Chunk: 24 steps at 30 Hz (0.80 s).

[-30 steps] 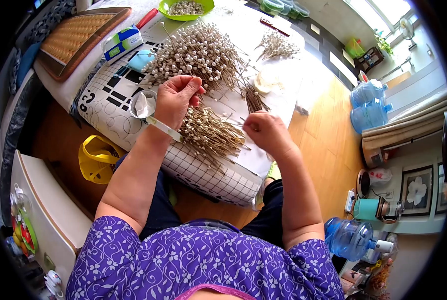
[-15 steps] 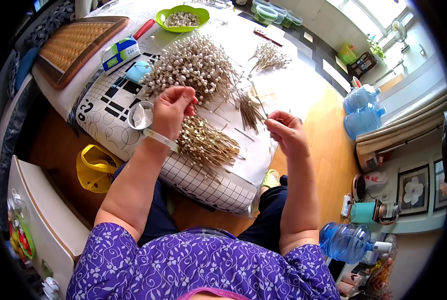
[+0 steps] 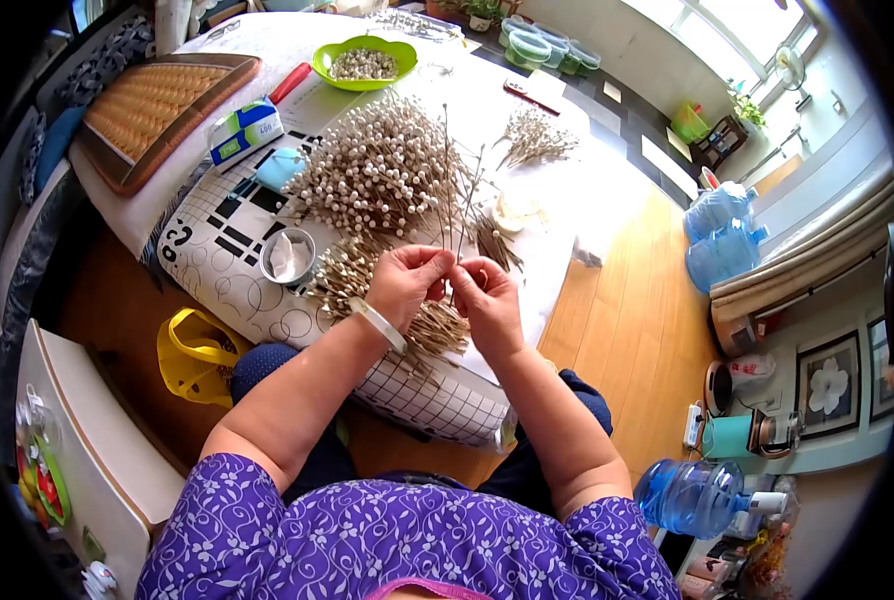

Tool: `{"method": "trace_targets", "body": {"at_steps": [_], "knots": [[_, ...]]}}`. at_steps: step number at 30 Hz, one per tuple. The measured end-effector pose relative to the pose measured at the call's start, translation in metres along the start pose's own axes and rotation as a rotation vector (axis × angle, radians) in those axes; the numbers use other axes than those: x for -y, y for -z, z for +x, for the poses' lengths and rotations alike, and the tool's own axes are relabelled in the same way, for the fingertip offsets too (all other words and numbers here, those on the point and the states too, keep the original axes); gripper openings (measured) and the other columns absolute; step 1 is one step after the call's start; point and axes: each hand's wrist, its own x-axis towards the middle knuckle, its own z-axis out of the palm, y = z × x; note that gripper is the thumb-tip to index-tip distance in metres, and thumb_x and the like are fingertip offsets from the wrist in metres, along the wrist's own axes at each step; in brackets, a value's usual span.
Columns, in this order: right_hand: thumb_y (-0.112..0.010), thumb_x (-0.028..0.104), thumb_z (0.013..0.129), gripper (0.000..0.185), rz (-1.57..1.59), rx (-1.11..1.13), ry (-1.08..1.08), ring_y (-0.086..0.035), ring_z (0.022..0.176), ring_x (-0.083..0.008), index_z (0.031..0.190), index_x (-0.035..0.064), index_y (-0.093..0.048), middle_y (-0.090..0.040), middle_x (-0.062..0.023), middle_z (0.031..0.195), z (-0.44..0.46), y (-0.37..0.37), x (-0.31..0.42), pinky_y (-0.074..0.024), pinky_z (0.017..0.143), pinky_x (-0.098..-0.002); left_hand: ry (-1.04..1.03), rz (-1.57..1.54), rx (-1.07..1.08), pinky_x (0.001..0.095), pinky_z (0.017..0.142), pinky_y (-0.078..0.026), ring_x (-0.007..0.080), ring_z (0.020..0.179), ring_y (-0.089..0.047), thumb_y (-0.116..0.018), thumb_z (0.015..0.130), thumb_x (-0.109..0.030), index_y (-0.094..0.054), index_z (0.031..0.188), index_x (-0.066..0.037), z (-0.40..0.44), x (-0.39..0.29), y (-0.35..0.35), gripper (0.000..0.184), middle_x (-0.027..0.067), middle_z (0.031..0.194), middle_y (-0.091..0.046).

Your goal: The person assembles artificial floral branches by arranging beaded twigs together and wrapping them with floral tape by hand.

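Nearest, the purple patterned shirt (image 3: pixel 407 535) was seen at 6 o'clock from the hands, with both forearms reached forward over the near edge of the table (image 3: pixel 552 190). The yellow bag (image 3: pixel 199 360) was set low between 8 and 9 o'clock, on the floor beside that edge. Toward 4 o'clock the table's side was bordered by wooden floor (image 3: pixel 632 315), where open room was given beside the right hand.

Under the wrists, toward 7 o'clock, a bundle of budded stems (image 3: pixel 432 335) was laid, partly covered by the left hand (image 3: pixel 414 285). Above it the thin dark stems (image 3: pixel 447 190) were held roughly upright, their lower ends pinched between thumb and fingertips of the left hand and the right hand (image 3: pixel 489 302). The hands were brought together, fingertips almost touching; which stem was gripped by which could not be told. Both elbows were bent outward, and a pale bangle (image 3: pixel 379 325) was worn on the left wrist.

A white cup (image 3: pixel 289 256) was placed at 9 o'clock. A bunch of brown stems (image 3: pixel 497 242) was laid just beside the hands, near 1 o'clock. The large heap of white-beaded stems (image 3: pixel 377 170) was spread at 11 o'clock, a smaller spray (image 3: pixel 535 137) at 1. Farther off, a tissue pack (image 3: pixel 245 132) was seen near 10 and a green bowl (image 3: pixel 365 64) near 11.
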Motion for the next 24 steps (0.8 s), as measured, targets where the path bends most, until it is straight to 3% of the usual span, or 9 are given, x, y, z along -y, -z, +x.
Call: {"method": "trace_targets", "body": {"at_steps": [8, 19, 24], "knots": [[-0.06, 0.011, 0.083, 0.009, -0.028, 0.002, 0.024, -0.04, 0.048, -0.0018, 0.083, 0.003, -0.056, -0.05, 0.0034, 0.06, -0.004, -0.001, 0.005, -0.0294, 0.042, -0.0169, -0.027, 0.017, -0.001, 0.0194, 0.051, -0.045, 0.0052, 0.055, -0.05, -0.064, 0.08, -0.021, -0.064, 0.083, -0.003, -0.002, 0.004, -0.003, 0.018, -0.0007, 0.066, -0.058], [-0.06, 0.009, 0.082, 0.007, -0.119, 0.022, 0.043, -0.04, 0.049, -0.0014, 0.082, 0.0026, -0.057, -0.05, 0.0039, 0.06, -0.016, 0.004, 0.001, -0.0302, 0.042, -0.0166, -0.034, 0.049, 0.01, 0.0198, 0.051, -0.045, 0.0047, 0.053, -0.049, -0.065, 0.079, -0.022, -0.064, 0.08, -0.003, 0.001, -0.001, 0.001, 0.019, -0.0007, 0.063, -0.057], [-0.061, 0.01, 0.082, 0.008, -0.116, 0.036, 0.034, -0.041, 0.049, -0.002, 0.082, 0.0027, -0.058, -0.052, 0.0029, 0.061, -0.016, 0.007, 0.002, -0.0312, 0.043, -0.0165, -0.041, 0.043, 0.086, 0.0194, 0.056, -0.045, 0.006, 0.058, -0.051, -0.062, 0.082, -0.019, -0.063, 0.081, -0.001, 0.003, 0.007, 0.003, 0.019, 0.0015, 0.069, -0.06]]}}
